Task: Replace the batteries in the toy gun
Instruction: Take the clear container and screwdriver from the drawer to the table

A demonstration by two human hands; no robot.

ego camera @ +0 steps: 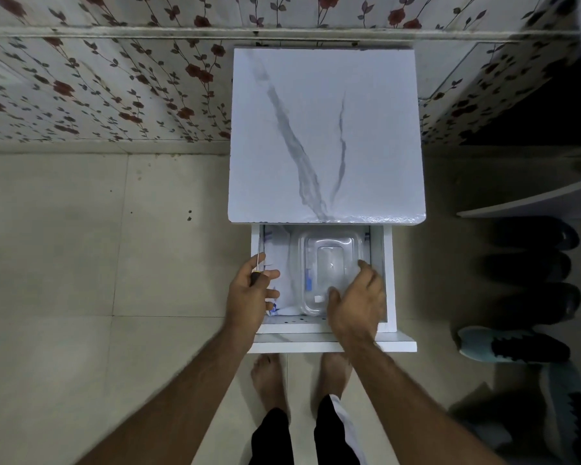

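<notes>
A white cabinet with a marble-patterned top [326,135] stands against the wall, and its drawer [391,280] is pulled out toward me. Inside the drawer lies a clear plastic lidded box [329,263] with small items showing through it, on top of white papers [282,263]. My left hand [249,293] grips a screwdriver [257,266] with a black and yellow handle and a thin shaft pointing away, over the drawer's left side. My right hand [358,297] hovers with fingers spread over the box's near right corner. No toy gun is in view.
Several dark shoes [534,266] and a light blue sneaker [514,344] line the floor to the right of the cabinet. My bare feet [269,380] stand just in front of the drawer. Flowered wallpaper [114,88] covers the wall behind.
</notes>
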